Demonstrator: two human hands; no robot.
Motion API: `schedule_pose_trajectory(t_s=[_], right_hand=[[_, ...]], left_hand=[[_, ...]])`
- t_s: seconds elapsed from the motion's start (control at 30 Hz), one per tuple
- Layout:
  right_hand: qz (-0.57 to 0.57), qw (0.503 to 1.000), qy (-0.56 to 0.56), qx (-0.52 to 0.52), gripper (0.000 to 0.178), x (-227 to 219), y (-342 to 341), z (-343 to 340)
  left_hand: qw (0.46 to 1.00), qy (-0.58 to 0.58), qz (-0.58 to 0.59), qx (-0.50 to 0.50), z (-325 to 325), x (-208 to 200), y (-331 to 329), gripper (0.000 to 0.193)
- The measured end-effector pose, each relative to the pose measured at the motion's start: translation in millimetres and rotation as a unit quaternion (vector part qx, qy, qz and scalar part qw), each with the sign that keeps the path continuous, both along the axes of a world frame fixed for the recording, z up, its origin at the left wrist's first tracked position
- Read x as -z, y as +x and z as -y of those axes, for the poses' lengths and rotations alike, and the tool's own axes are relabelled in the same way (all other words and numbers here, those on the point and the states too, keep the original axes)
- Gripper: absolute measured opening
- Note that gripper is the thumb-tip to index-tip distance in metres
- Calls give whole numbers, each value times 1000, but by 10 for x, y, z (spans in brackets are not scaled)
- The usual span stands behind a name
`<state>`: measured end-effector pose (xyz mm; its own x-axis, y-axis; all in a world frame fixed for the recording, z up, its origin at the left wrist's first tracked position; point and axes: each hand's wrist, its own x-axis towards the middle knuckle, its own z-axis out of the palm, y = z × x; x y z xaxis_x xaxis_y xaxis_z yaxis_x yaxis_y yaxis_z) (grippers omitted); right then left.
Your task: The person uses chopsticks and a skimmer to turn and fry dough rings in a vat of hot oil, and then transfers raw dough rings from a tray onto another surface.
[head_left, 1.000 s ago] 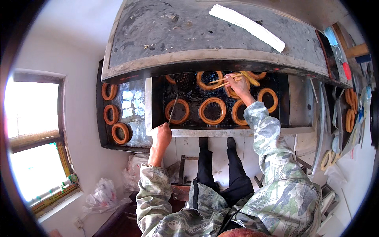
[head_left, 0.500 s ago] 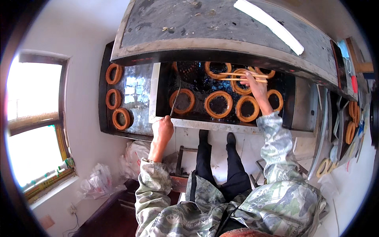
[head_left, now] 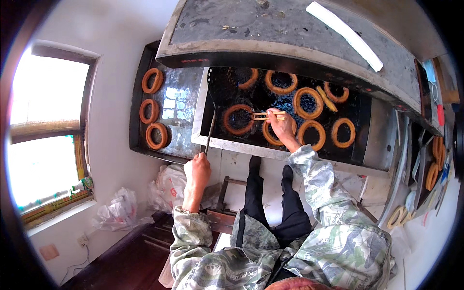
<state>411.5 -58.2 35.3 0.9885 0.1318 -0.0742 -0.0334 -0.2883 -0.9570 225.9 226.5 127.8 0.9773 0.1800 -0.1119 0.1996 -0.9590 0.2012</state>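
Observation:
My left hand (head_left: pixel 197 170) is closed on the long handle of a skimmer (head_left: pixel 211 128), just in front of the fryer's near rim. The skimmer's dark perforated head sits at the fryer's left side, hard to make out against the oil. Wooden chopsticks (head_left: pixel 266 116) are gripped in my right hand (head_left: pixel 282 128), above the oil. Their tips meet the right edge of a browned fried dough ring (head_left: pixel 226 123). Beneath that hand another dough ring (head_left: pixel 267 133) is partly hidden. Several golden rings float to the right and behind, beside a short dough strip (head_left: pixel 326 99).
Left of the fryer (head_left: pixel 241 148), a dark metal tray (head_left: pixel 181 130) holds three dough rings. A grey counter (head_left: pixel 270 29) with a long white strip (head_left: pixel 344 35) overhangs the far side. Plastic bags (head_left: pixel 169 186) lie below the tray. More rings hang at the right.
My right hand has brought the chopsticks left and nearer, from the far rings to the browned one. The skimmer has shifted left, away from that ring. The whole view has moved slightly.

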Motion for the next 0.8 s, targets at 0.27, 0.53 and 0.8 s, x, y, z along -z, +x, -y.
schedule_pose_trajectory(t_s=[0.27, 0.53, 0.8], right_hand=[[-139, 959, 197, 148, 24, 131, 78, -41], [-355, 850, 324, 217, 23, 573, 64, 391], [-371, 832, 382, 157, 32, 742, 138, 944]], left_hand=[[998, 33, -45, -25, 116, -163, -87, 10], [994, 75, -75, 2, 90, -240, -237, 9], [996, 33, -82, -6, 100, 33, -392, 15]])
